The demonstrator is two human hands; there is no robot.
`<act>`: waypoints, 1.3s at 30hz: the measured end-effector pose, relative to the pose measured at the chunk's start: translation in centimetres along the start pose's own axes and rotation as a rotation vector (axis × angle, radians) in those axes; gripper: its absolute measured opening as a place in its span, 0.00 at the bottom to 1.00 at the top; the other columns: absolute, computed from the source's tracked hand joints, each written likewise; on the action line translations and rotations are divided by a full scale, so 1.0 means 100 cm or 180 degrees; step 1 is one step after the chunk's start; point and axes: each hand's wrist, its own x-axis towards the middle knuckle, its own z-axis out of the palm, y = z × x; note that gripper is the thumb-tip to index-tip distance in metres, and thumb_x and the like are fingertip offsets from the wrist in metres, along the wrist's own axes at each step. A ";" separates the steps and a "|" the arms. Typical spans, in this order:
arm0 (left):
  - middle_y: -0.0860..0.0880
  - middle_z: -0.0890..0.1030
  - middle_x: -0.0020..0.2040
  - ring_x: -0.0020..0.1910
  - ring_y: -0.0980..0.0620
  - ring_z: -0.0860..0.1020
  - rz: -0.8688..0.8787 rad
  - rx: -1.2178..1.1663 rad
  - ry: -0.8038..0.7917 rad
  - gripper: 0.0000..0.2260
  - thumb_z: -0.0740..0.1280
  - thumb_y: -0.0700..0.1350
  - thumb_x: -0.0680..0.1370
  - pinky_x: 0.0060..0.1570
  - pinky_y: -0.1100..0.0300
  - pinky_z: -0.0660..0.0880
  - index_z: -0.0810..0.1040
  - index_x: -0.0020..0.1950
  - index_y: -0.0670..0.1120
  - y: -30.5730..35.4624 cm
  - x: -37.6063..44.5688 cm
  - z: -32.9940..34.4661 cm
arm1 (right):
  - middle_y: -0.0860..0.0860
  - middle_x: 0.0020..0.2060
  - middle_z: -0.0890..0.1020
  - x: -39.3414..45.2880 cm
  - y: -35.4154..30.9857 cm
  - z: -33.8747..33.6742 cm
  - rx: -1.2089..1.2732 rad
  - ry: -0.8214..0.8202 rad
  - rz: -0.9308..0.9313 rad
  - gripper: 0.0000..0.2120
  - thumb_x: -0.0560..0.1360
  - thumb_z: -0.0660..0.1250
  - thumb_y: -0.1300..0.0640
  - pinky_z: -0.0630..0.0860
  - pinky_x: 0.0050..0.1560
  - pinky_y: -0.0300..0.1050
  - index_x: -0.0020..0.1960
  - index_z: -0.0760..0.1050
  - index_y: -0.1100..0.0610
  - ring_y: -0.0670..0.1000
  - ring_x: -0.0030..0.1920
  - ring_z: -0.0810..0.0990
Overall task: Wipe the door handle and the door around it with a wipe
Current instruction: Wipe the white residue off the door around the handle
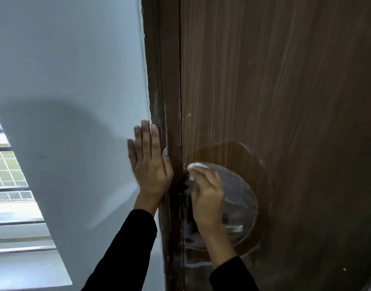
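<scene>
The dark brown wooden door point(285, 101) fills the right half of the head view. A metal lever handle point(236, 228) sticks out low on it, behind a clear round plastic shield point(241, 198). My right hand point(207, 198) is shut on a white wipe point(196, 167) and presses it against the door's left edge just above the handle. My left hand point(150, 162) lies flat, fingers spread, on the white wall and the brown door frame point(165, 80), holding nothing.
The white wall point(75, 80) takes up the left side. A window with white sills point(16, 206) is at the lower left. White smears and specks mark the door frame and the door below the handle.
</scene>
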 end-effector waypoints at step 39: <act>0.40 0.61 0.76 0.76 0.44 0.55 -0.0116 0.0062 0.0072 0.25 0.52 0.46 0.80 0.75 0.47 0.49 0.54 0.76 0.43 0.004 -0.001 0.001 | 0.57 0.48 0.81 -0.022 0.001 0.006 0.0089 -0.0154 0.0306 0.16 0.66 0.67 0.74 0.76 0.55 0.44 0.51 0.81 0.62 0.54 0.51 0.79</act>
